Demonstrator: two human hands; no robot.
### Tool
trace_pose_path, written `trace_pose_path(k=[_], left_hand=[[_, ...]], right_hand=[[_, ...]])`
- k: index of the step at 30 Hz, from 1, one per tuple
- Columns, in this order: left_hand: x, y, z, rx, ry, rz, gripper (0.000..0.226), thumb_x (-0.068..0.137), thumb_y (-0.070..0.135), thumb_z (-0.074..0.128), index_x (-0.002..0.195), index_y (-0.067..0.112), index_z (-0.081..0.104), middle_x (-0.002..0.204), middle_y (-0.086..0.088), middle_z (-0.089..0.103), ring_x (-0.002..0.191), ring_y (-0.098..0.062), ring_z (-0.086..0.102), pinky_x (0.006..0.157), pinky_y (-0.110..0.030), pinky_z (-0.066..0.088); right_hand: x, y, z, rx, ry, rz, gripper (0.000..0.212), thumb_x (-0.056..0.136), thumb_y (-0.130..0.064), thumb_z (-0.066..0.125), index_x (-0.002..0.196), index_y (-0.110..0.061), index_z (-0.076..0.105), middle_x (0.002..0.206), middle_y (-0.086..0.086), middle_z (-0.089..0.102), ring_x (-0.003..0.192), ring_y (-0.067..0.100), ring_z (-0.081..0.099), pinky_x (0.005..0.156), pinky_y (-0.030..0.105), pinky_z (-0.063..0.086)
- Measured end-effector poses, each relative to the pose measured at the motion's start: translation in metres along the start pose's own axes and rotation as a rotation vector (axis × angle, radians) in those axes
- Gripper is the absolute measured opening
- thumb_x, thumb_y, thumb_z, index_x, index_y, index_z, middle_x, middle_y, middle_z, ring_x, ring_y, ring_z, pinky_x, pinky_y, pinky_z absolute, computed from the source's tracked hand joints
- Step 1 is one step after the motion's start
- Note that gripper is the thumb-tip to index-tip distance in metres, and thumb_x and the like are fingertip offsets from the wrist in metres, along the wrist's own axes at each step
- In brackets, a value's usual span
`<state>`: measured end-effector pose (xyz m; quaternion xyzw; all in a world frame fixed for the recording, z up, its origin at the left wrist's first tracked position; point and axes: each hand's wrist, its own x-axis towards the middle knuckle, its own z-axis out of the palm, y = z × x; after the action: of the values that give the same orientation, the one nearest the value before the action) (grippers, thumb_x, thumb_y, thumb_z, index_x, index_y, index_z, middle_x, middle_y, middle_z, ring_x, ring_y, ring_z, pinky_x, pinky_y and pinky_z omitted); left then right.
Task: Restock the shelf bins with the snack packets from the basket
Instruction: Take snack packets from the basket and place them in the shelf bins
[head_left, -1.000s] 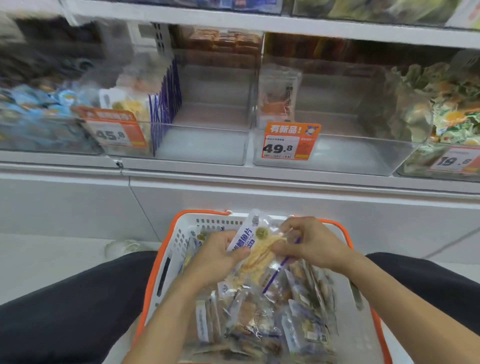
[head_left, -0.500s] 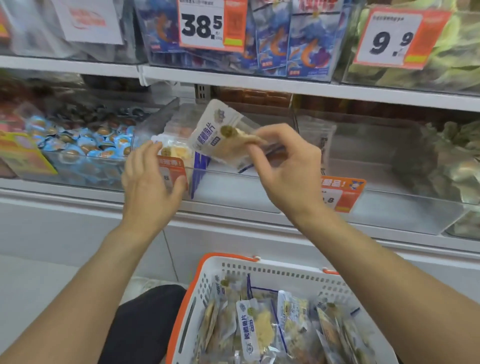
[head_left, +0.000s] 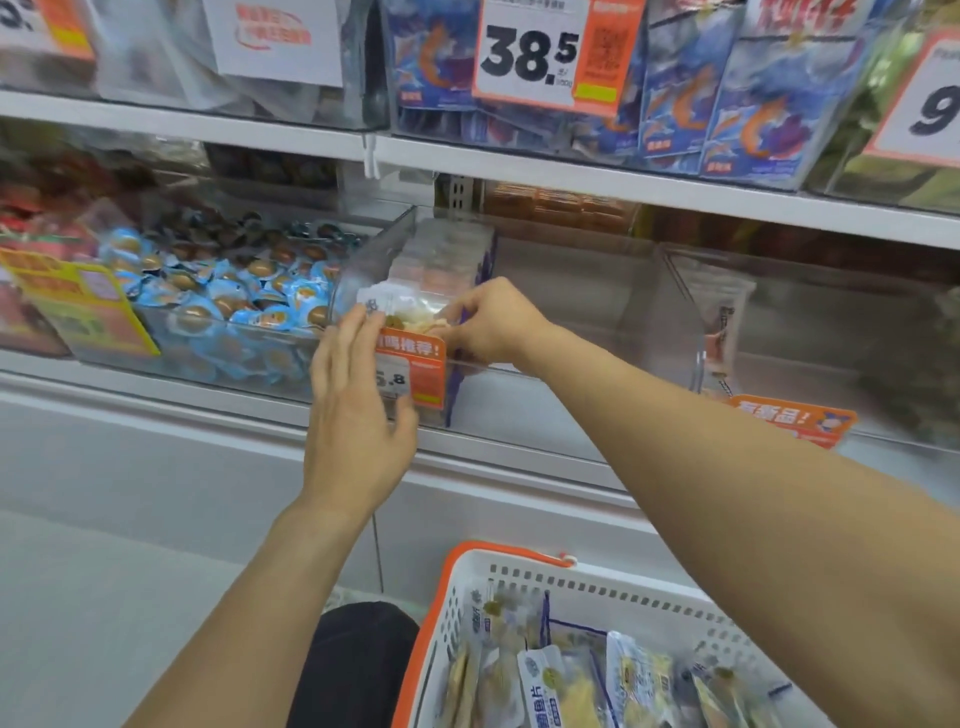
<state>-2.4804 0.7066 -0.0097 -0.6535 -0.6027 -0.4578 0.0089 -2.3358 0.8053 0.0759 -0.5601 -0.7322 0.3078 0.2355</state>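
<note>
Far left we see a clear plastic bin of blue-wrapped round snacks (head_left: 218, 306). Our left hand (head_left: 358, 410) lies with straight, slightly spread fingers against the orange price tag (head_left: 413, 371) on the clear shelf bin (head_left: 571, 332). Our right hand (head_left: 488, 325) pinches the clear snack packet (head_left: 400, 312) at that bin's front left corner. Near right stands the white orange-rimmed basket (head_left: 597, 587) of packets.
</note>
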Motion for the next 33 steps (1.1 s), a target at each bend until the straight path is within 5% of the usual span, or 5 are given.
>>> trace_pose_path(k=[7,11,19,26,33], left_hand=[[0.000,0.012,-0.020,0.052,0.001,-0.062,0.081,0.087,0.013,0.066,0.156,0.015,0.024,0.164,-0.004,0.018,0.152,-0.027,0.012,0.121,-0.048,0.020],[-0.031,0.042,-0.020,-0.147,0.240,0.033,0.035,0.087,0.007,0.053,0.122,0.006,0.056,0.123,-0.013,0.058,0.113,-0.030,0.055,0.097,-0.047,0.046],[-0.257,0.124,0.113,-0.071,-1.285,-0.300,0.033,0.091,0.009,0.055,0.124,0.013,0.057,0.114,-0.012,0.064,0.103,-0.031,0.062,0.085,-0.041,0.053],[-0.348,0.190,0.157,-0.298,-1.435,-0.630,0.024,0.093,0.000,0.047,0.111,0.010,0.059,0.107,-0.012,0.065,0.095,-0.019,0.056,0.078,-0.030,0.045],[-0.359,0.194,0.172,-0.446,-1.393,-0.801,0.022,0.075,0.001,0.056,0.081,0.022,0.059,0.076,-0.002,0.066,0.084,-0.026,0.069,0.072,-0.040,0.059]], right_hand=[[-0.085,0.010,-0.030,0.011,0.480,-0.319,0.016,0.095,-0.024,0.064,0.088,-0.015,0.075,0.078,-0.010,0.072,0.073,0.003,0.068,0.072,0.019,0.054],[-0.180,0.063,-0.025,0.168,0.528,-0.341,0.012,0.093,-0.012,0.066,0.081,-0.012,0.070,0.071,-0.005,0.069,0.064,0.016,0.065,0.063,0.024,0.052],[-0.320,0.267,0.037,-0.201,-0.149,0.313,0.030,0.091,-0.039,0.068,0.115,-0.020,0.068,0.110,-0.001,0.065,0.098,0.015,0.061,0.084,0.025,0.045],[-0.401,0.346,0.074,-0.332,-0.219,0.468,0.060,0.082,-0.052,0.062,0.139,-0.035,0.055,0.167,0.014,0.005,0.151,0.038,0.021,0.111,0.052,0.040],[-0.394,0.349,0.063,-0.206,-0.204,0.532,0.045,0.083,-0.027,0.074,0.126,-0.028,0.061,0.124,0.003,0.043,0.122,0.030,0.050,0.103,0.036,0.046]])
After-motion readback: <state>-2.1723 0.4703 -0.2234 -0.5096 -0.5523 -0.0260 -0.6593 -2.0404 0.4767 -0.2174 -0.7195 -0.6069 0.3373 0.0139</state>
